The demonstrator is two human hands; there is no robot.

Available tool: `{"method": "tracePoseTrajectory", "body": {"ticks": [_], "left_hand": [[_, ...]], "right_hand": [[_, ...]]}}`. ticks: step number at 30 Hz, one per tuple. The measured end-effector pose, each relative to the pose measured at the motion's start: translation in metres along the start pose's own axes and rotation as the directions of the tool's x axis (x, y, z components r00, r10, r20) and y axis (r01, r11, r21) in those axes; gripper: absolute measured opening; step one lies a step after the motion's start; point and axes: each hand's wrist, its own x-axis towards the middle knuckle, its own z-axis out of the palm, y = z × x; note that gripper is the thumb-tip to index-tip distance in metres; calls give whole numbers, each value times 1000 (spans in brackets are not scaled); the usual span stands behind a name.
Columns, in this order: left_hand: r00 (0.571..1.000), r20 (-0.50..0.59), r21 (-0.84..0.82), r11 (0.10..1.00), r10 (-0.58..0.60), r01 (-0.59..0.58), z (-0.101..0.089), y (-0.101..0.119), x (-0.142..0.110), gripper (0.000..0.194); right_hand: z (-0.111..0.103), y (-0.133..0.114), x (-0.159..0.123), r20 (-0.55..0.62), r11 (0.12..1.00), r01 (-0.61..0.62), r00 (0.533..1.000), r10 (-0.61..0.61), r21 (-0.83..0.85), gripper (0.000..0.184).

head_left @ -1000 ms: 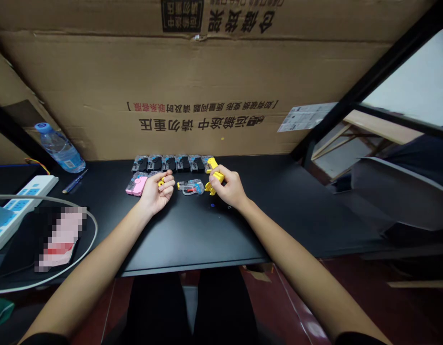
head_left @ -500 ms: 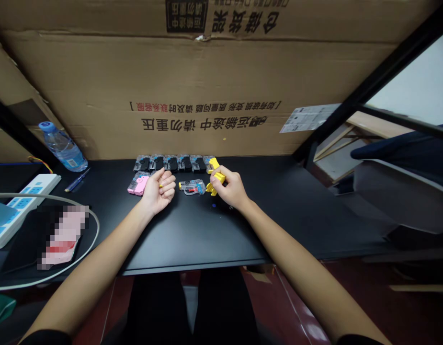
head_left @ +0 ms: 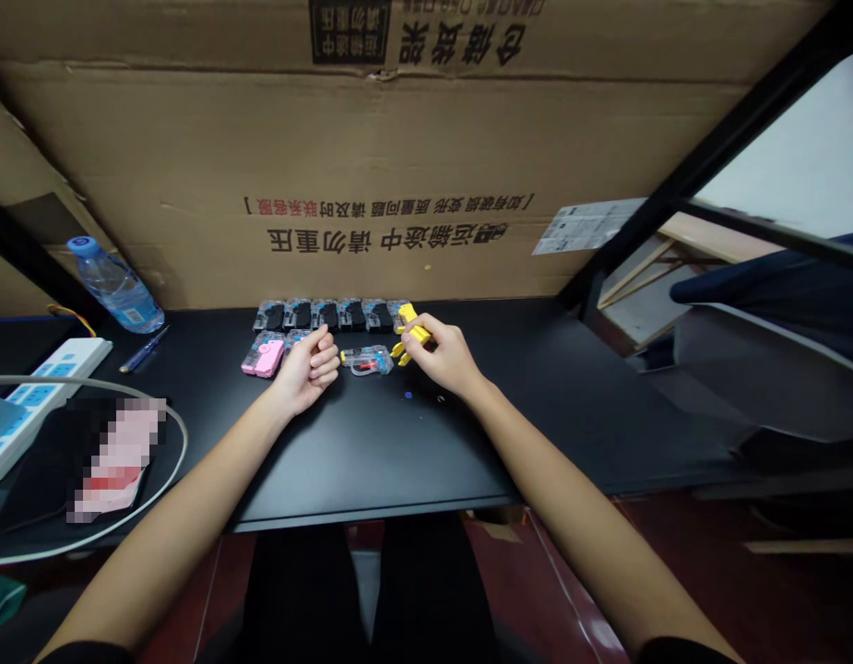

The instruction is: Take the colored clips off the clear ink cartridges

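My right hand (head_left: 440, 350) grips a yellow plastic part (head_left: 415, 339) with two prongs pointing left, held just above the desk. Left of it lies a clear plastic toy-like piece (head_left: 366, 360) with a yellow tip, blue and red bits inside and a pale tube. My left hand (head_left: 307, 372) is closed, fingers curled toward the palm; what they hold, if anything, is hidden. Beside it sits a pink-and-clear piece (head_left: 264, 356), and another clear piece behind is partly covered by the hand. A small blue disc (head_left: 408, 395) rests in front of my right hand.
Along the cardboard (head_left: 371, 148) stands a row of several clear-and-black pieces (head_left: 327, 315), with a yellow one (head_left: 406, 315) at its right end. At left are a water bottle (head_left: 118, 288), a screwdriver (head_left: 144, 350), a power strip (head_left: 49, 398) and a looping cable (head_left: 185, 433).
The yellow part in my right hand has tilted, its prongs now pointing more to the left. A small yellow bit seen at my left fingers no longer shows.
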Motion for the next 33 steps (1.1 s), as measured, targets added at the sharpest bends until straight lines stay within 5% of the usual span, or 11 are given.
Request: {"method": "tracePoseTrajectory", "body": {"ticks": [8,24,33], "left_hand": [[1000,-31,21,1000,0,1,1,-3,2,48],[999,41,-78,997,9,-6,-3,1,-1,49],[1000,1,-108,994,-14,13,-1,-1,0,48]], "right_hand": [[-10,17,3,3,998,-52,999,53,-44,29],[-15,21,4,153,996,69,986,-61,-49,20],[-30,27,4,332,959,-15,937,113,-284,14]]}}
